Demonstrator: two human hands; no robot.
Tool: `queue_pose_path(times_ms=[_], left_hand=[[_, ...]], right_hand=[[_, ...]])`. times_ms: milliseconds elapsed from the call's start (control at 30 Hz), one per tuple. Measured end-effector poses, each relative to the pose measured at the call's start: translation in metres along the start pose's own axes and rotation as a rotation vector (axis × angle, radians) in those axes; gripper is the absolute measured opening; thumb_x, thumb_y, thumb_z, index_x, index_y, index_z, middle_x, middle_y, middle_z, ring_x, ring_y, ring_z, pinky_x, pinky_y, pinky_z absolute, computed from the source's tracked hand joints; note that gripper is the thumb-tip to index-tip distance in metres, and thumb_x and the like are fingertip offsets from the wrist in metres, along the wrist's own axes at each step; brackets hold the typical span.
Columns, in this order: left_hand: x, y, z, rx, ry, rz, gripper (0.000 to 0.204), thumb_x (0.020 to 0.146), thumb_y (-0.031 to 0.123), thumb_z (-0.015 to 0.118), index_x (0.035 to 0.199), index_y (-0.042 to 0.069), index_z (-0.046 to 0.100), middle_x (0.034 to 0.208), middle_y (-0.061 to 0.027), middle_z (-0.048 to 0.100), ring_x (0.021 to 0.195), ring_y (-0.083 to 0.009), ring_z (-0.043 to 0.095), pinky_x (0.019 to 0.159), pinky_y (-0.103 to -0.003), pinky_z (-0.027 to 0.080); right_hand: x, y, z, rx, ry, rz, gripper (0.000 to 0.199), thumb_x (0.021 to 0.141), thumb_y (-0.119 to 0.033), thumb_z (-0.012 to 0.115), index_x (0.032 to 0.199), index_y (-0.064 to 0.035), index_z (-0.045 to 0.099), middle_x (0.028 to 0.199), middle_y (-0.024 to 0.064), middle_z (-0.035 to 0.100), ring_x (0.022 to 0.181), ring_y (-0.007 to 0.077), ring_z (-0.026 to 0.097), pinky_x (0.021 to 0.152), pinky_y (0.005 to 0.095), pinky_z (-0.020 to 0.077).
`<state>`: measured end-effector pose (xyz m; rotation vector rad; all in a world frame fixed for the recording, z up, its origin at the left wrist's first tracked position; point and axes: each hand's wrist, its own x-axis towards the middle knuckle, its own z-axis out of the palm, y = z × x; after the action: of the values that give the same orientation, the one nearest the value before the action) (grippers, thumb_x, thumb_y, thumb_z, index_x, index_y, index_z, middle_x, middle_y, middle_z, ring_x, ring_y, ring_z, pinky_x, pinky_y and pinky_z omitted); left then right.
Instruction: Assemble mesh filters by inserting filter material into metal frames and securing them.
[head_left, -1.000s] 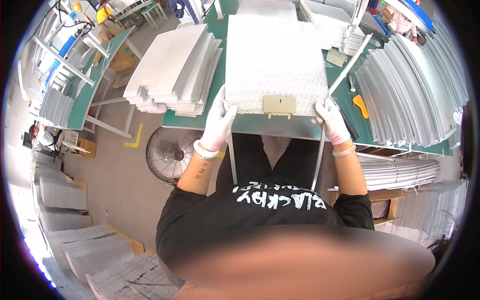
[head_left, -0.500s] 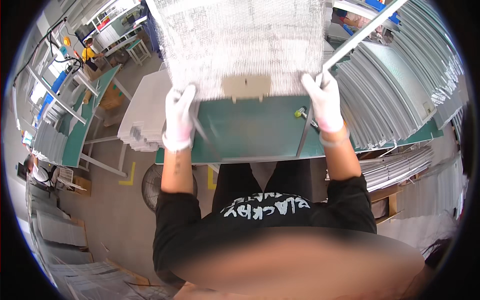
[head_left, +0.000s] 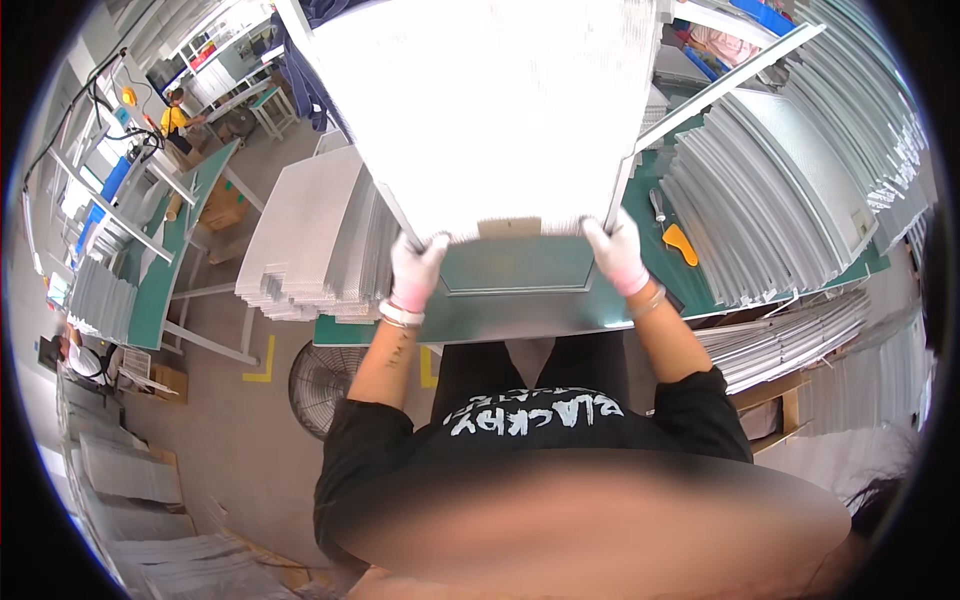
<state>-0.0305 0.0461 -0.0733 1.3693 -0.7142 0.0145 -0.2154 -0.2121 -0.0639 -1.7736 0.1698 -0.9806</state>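
A large panel, glaring white with a fine ribbed surface, stands raised in front of me, with thin metal strips along its sides. My left hand, in a white glove, is closed on its lower left edge. My gloved right hand grips the lower right edge. Between them a beige tab sits at the panel's lower border. Just below, a thin rectangular outline shows over the green table; I cannot tell whether it belongs to the panel. The panel's top runs out of view.
Stacked grey mesh panels stand at the left, and a long row of panels leans at the right. An orange-handled tool and a screwdriver lie near my right hand. A floor fan stands lower left. A person in yellow is far off.
Both hands have come lower and closer together with the panel. Its surface has gone from silvery ribbing to bright white glare. The orange-handled tool now shows beside my right hand.
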Motion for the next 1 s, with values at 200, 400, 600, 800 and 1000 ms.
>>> queue_pose_path(times_ms=[200, 400, 600, 800, 1000], left_hand=[[0.012, 0.004, -0.029, -0.079, -0.358, 0.009, 0.054, 0.082, 0.009, 0.076, 0.128, -0.002, 0.051, 0.119, -0.008, 0.062, 0.108, -0.0162, 0.061, 0.093, -0.032, 0.05], [0.064, 0.079, -0.018, -0.028, -0.16, 0.226, 0.019, 0.089, -0.005, 0.061, 0.108, -0.002, 0.061, 0.097, -0.0036, 0.065, 0.082, -0.0077, 0.058, 0.074, -0.023, 0.048], [0.054, 0.052, -0.007, -0.323, -0.031, 0.225, 0.019, 0.087, -0.008, 0.063, 0.106, -0.002, 0.06, 0.093, -0.0021, 0.064, 0.079, -0.0053, 0.055, 0.072, -0.02, 0.046], [0.007, 0.011, -0.014, -0.111, -0.106, 0.05, 0.021, 0.09, 0.0, 0.063, 0.11, -0.003, 0.059, 0.096, -0.0029, 0.065, 0.083, -0.0074, 0.059, 0.076, -0.022, 0.048], [-0.004, -0.003, -0.029, -0.18, -0.215, -0.122, 0.029, 0.09, 0.007, 0.067, 0.116, -0.003, 0.058, 0.1, -0.0019, 0.066, 0.086, -0.0082, 0.059, 0.078, -0.023, 0.048]], right_hand=[[0.011, -0.02, -0.02, 0.235, -0.17, 0.021, 0.039, 0.086, -0.009, 0.065, 0.122, 0.0007, 0.054, 0.112, 0.0038, 0.061, 0.102, 0.0106, 0.056, 0.091, 0.0267, 0.0453], [0.056, -0.089, -0.007, 0.148, 0.177, -0.003, 0.015, 0.093, -0.006, 0.061, 0.104, 0.0033, 0.06, 0.081, -0.0017, 0.061, 0.075, 0.0037, 0.053, 0.07, 0.0215, 0.0448], [0.053, -0.092, 0.001, 0.206, 0.161, 0.033, 0.018, 0.092, -0.007, 0.063, 0.106, 0.0038, 0.061, 0.089, 0.0013, 0.066, 0.079, 0.0045, 0.056, 0.074, 0.0219, 0.0461], [0.009, -0.015, -0.002, 0.058, 0.078, 0.13, 0.025, 0.094, -0.009, 0.06, 0.116, 0.004, 0.058, 0.105, 0.0064, 0.067, 0.094, 0.0107, 0.06, 0.086, 0.0268, 0.0472], [-0.008, 0.007, 0.001, 0.202, 0.046, 0.108, 0.035, 0.094, -0.013, 0.062, 0.123, 0.0046, 0.054, 0.111, 0.0063, 0.066, 0.1, 0.0113, 0.059, 0.091, 0.0279, 0.0458]])
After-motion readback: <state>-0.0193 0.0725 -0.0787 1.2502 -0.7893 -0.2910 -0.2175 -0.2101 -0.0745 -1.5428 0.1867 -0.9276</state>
